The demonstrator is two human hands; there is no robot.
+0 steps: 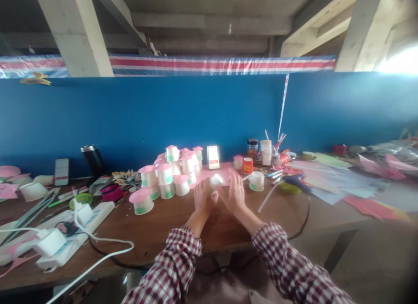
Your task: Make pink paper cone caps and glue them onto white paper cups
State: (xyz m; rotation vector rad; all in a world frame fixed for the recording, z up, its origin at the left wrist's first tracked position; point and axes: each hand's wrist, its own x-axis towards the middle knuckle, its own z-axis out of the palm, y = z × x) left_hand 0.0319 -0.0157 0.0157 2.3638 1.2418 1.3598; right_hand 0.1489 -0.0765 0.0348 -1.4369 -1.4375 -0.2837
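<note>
Over the brown tabletop (153, 236), a blurred white cup (216, 180) sits between the two hands, against the left hand (203, 195), though whether that grip is closed on it I cannot tell. The right hand (235, 193) has a wide, empty grip, its fingers spread near a pink sheet (225, 168). Pink-topped paper cups (164, 175) stand piled to the left, while a handled paper cup (257, 181) and a red cup (247, 165) stand to the right.

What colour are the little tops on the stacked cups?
The tops on the stacked cups are pink, seen best in the head view.
</note>
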